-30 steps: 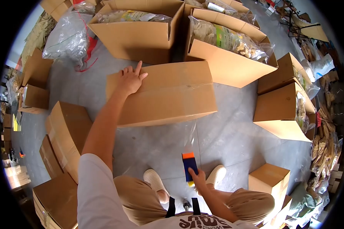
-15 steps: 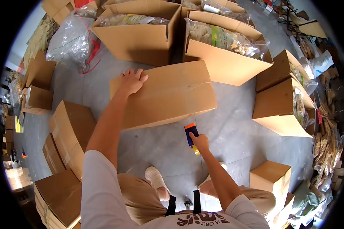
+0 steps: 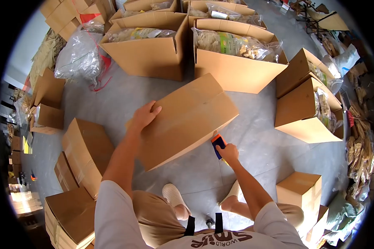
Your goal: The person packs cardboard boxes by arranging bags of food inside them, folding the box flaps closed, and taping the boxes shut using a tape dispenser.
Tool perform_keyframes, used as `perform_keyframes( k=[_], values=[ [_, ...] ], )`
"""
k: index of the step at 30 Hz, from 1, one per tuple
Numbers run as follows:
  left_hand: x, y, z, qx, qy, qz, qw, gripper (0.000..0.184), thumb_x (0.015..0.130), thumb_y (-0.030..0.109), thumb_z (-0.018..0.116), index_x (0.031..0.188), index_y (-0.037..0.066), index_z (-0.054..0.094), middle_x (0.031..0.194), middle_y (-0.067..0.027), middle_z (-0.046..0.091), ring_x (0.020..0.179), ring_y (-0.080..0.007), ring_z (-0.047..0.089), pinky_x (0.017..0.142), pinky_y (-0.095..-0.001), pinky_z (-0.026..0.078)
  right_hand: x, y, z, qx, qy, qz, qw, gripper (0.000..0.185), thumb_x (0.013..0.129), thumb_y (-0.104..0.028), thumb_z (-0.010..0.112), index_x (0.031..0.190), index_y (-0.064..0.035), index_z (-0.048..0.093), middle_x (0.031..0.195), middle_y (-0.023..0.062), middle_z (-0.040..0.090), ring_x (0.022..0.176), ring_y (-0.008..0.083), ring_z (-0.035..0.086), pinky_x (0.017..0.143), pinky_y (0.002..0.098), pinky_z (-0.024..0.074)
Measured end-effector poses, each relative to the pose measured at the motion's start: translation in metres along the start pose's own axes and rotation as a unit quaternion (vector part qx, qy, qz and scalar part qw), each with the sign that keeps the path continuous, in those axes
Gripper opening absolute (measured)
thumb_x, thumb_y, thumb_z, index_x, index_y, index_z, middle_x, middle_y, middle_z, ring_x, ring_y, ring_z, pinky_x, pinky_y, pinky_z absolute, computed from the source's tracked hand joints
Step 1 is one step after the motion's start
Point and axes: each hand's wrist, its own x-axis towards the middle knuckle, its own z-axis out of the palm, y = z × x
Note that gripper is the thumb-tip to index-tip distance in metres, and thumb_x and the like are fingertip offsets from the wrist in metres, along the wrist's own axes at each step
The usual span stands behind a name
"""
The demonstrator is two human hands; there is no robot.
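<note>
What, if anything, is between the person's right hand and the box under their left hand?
Only the blue tool held in the right hand, close to the near edge of the box; nothing else visible stands between them.

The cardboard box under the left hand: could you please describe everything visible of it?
The cardboard box is long, brown and closed, with tape along its seam. It lies slantwise before the person; whether it is lifted is unclear. The left hand rests on its far left edge; the right hand, holding a blue-and-orange tool, is by its near edge.
</note>
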Motion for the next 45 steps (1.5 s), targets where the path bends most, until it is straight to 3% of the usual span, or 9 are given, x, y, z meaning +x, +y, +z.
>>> perform_keyframes(
  k=[3,9,11,15,18,20,32,36,45],
  values=[
    [-0.013,0.021,-0.018,0.004,0.0,0.002,1.0,0.053,0.082,0.053,0.053,0.113,0.011,0.058,0.102,-0.0114,0.063,0.095,-0.0287,0.058,0.084,-0.037,0.044,-0.042,0.025,-0.022,0.214,-0.106,0.097,0.966,0.055,0.073,-0.049,0.065,0.074,0.0059,0.064,0.068,0.0142,0.063,0.061,0.0244,0.063,0.058,0.0337,0.049],
    [-0.075,0.043,0.019,-0.031,-0.159,0.002,0.987,0.051,0.078,0.051,0.058,0.106,0.008,0.062,0.098,-0.0125,0.063,0.093,-0.0296,0.058,0.076,-0.039,0.045,-0.186,0.053,-0.046,0.709,-0.226,0.041,0.666,0.051,0.081,-0.041,0.06,0.092,0.0088,0.058,0.064,0.0137,0.061,0.043,0.0176,0.055,0.04,0.0277,0.0464],
    [-0.098,0.056,0.048,-0.095,-0.016,0.136,0.986,0.043,0.079,0.039,0.063,0.095,0.0,0.062,0.092,-0.0152,0.062,0.085,-0.0283,0.059,0.072,-0.0367,0.046,-0.208,0.053,-0.054,0.726,-0.239,0.007,0.645,0.053,0.08,-0.041,0.061,0.092,0.0096,0.057,0.062,0.0146,0.06,0.04,0.0186,0.054,0.038,0.029,0.0465],
    [-0.106,0.099,0.038,-0.058,0.212,0.339,0.915,0.027,0.081,0.028,0.062,0.088,0.001,0.062,0.089,-0.0128,0.059,0.078,-0.0262,0.057,0.069,-0.0343,0.045,-0.22,0.034,-0.087,0.694,-0.275,-0.109,0.657,0.057,0.077,-0.044,0.063,0.093,0.0109,0.055,0.06,0.0154,0.06,0.043,0.0203,0.057,0.042,0.0274,0.0493],
    [-0.126,0.134,-0.007,-0.142,0.047,0.289,0.946,0.018,0.084,0.021,0.06,0.082,0.003,0.06,0.081,-0.0077,0.059,0.069,-0.0206,0.053,0.066,-0.0299,0.043,-0.224,0.032,-0.106,0.674,-0.3,-0.152,0.658,0.055,0.077,-0.041,0.065,0.094,0.0113,0.055,0.065,0.0159,0.062,0.047,0.0212,0.061,0.045,0.0277,0.0519],
    [-0.143,0.146,-0.03,-0.456,-0.414,0.071,0.784,0.017,0.087,0.018,0.058,0.079,0.003,0.058,0.075,-0.0029,0.057,0.065,-0.0132,0.049,0.062,-0.0253,0.04,-0.228,0.027,-0.114,0.667,-0.279,-0.152,0.674,0.052,0.077,-0.036,0.066,0.095,0.0112,0.055,0.069,0.0165,0.063,0.048,0.0212,0.061,0.047,0.0285,0.0529],
    [-0.211,0.146,-0.05,-0.667,-0.472,-0.034,0.576,0.019,0.092,0.014,0.053,0.098,-0.001,0.062,0.088,-0.0058,0.063,0.08,-0.011,0.058,0.075,-0.0259,0.049,-0.242,0.017,-0.135,0.528,-0.253,-0.23,0.778,0.051,0.079,-0.034,0.068,0.103,0.0095,0.058,0.072,0.0045,0.06,0.061,0.0077,0.051,0.054,0.0207,0.0415],
    [-0.22,0.142,-0.038,-0.625,-0.433,-0.012,0.65,0.022,0.093,0.018,0.05,0.097,-0.001,0.06,0.091,-0.0061,0.063,0.081,-0.0122,0.059,0.076,-0.0268,0.048,-0.24,0.01,-0.134,0.478,-0.236,-0.283,0.798,0.048,0.08,-0.033,0.066,0.103,0.0094,0.059,0.07,0.0029,0.06,0.062,0.0071,0.051,0.054,0.0207,0.0413],
    [-0.211,0.141,-0.063,-0.698,-0.423,-0.132,0.562,0.019,0.092,0.017,0.051,0.092,0.001,0.061,0.08,-0.0039,0.061,0.071,-0.0121,0.058,0.069,-0.0259,0.049,-0.244,-0.003,-0.14,0.489,-0.243,-0.25,0.8,0.041,0.082,-0.025,0.064,0.105,0.0091,0.058,0.073,0.0031,0.059,0.066,0.0072,0.05,0.059,0.0226,0.0417]
  ],
)
